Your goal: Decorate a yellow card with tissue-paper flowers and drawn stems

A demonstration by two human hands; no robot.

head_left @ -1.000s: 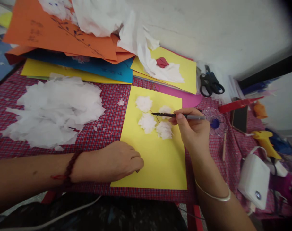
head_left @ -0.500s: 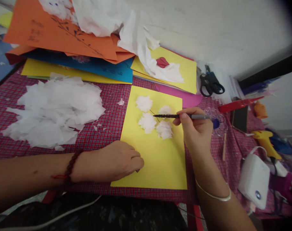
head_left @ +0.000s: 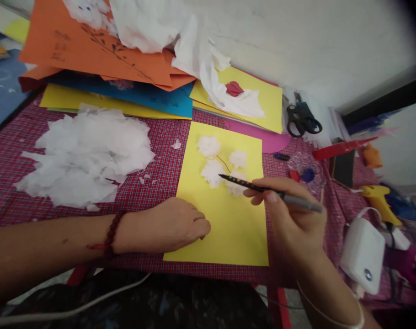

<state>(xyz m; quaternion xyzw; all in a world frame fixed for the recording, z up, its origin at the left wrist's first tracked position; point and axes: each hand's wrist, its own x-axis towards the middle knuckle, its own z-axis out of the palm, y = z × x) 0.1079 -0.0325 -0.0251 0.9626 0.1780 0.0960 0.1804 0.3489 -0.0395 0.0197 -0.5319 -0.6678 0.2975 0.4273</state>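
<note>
- Checked red cloth point(head_left: 167, 176) covers a work table set against a pale wall point(head_left: 280, 41), with coloured paper stacked along the far side.
- At centre, a yellow sheet point(head_left: 232, 228) lies flat on the cloth, its near edge toward the person. Four white paper clusters point(head_left: 208, 146) sit on its upper half, a thin brown line point(head_left: 224, 162) curving between them.
- Right hand point(head_left: 286, 210) at work: thumb and fingers pinch a black pen point(head_left: 244, 183) with a grey end, slanted over the sheet's right side. Its tip points left, beside the edge of the lower-left cluster. A pale bangle point(head_left: 355, 320) circles the wrist.
- Left hand point(head_left: 175, 224) rests on the sheet's lower left, knuckles up, fingers curled inward and pressed together. A small dark bit shows beneath them; whether they pinch it is hard to tell from this angle. Beads point(head_left: 112, 233) ring the wrist.
- To the left, a broad pile of torn white paper point(head_left: 94, 151) spreads over the cloth, loose scraps point(head_left: 176, 144) near it.
- Beyond, an orange sheet point(head_left: 136, 64) bearing a dark leafy drawing tops a blue sheet point(head_left: 173, 98). Beside them, crumpled white paper point(head_left: 238, 106) carries a red piece point(head_left: 234, 88).
- Far right: black-handled scissors point(head_left: 302, 119), a clear scalloped dish point(head_left: 302, 161), a yellow glue gun point(head_left: 379, 201) and a white boxy device point(head_left: 362, 251).
</note>
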